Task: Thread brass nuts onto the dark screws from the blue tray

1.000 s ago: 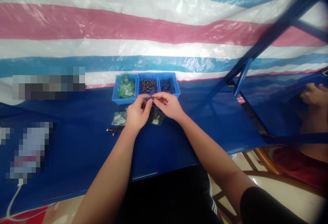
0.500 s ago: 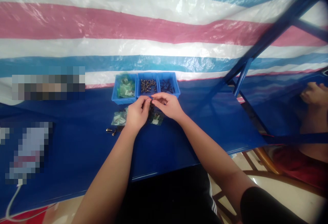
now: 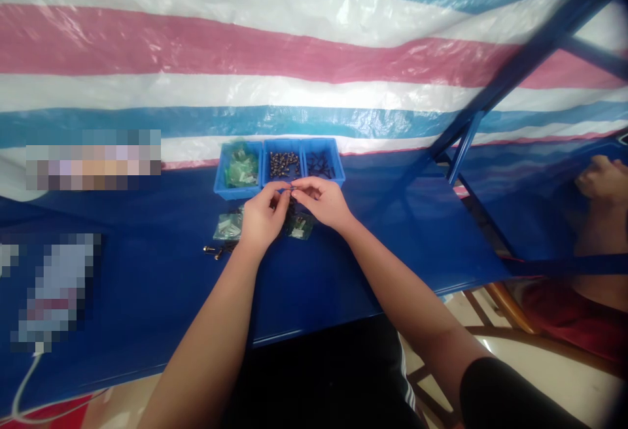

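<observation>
My left hand [image 3: 265,211] and my right hand [image 3: 321,201] meet fingertip to fingertip just in front of the blue bins. Both are closed in a pinch around something small and dark between them, too small to name. Behind them stand three joined blue bins: the left bin [image 3: 217,184] has green plastic bags [image 3: 241,167] in it, the middle one holds brass-coloured screw-like pieces [image 3: 284,164], the right one dark screws [image 3: 320,165]. Small clear bags of parts [image 3: 228,226] lie beside my left hand, and another bag [image 3: 299,225] lies below my right fingers.
Loose bolt-like pieces [image 3: 210,250] lie on the blue table [image 3: 304,291] by my left wrist. A pixelated device with a white cable [image 3: 22,383] is at the left. A blue metal frame [image 3: 490,108] rises at the right; beyond it shows another person's hand [image 3: 603,177].
My fingertips have shifted slightly, and a bit of the small piece between them now shows. The bins and bags stay where they were.
</observation>
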`<state>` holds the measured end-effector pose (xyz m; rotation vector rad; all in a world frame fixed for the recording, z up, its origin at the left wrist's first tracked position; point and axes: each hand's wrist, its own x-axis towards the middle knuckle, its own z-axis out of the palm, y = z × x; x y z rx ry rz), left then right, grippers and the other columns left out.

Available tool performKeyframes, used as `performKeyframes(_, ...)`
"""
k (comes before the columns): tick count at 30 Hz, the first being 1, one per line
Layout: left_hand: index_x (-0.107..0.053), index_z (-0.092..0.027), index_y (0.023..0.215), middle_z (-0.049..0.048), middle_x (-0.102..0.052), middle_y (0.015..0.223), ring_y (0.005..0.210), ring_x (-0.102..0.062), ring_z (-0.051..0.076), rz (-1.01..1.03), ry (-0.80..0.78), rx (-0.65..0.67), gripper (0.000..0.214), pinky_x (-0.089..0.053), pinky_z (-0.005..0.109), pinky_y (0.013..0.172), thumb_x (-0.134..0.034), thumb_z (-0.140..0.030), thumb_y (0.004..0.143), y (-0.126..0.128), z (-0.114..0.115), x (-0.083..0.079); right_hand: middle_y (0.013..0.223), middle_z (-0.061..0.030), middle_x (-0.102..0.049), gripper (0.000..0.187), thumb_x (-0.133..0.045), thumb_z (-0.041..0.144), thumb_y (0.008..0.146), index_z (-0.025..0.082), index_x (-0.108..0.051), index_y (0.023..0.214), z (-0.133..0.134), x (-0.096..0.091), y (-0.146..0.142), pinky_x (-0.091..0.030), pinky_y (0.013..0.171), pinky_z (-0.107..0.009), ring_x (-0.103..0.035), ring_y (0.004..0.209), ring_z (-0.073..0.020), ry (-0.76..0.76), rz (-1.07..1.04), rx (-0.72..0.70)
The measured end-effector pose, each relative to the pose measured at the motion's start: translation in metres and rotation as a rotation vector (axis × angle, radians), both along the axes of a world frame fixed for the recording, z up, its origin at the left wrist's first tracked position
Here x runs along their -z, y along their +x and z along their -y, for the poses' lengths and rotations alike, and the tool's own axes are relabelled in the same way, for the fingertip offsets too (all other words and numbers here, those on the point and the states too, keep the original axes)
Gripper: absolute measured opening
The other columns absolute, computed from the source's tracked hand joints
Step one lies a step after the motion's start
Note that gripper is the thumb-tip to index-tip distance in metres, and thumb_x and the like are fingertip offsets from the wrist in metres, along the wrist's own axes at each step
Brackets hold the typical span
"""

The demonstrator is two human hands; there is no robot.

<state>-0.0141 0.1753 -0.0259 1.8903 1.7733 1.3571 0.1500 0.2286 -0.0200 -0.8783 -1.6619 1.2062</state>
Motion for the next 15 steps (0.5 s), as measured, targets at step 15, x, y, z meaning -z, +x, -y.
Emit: performKeyframes(15,-0.070,-0.019,0.106,0.0002,-0.067,0.074,0.063,-0.059,0.011,-0.015,-0.056,0.007,0.032,-0.045,0.022,0.067,-0.052,-0.044,0.100,-0.0014,0.0012,-0.0017,0.095,-0.0069,-0.078,0.027,-0.072,0.035,0.083,0.016,-0.075,0.104,-0.0023,0.0047,-0.0012,-0.060,0.076,-0.031,-0.071,0.077,-0.0152,0.046,0.008,0.007)
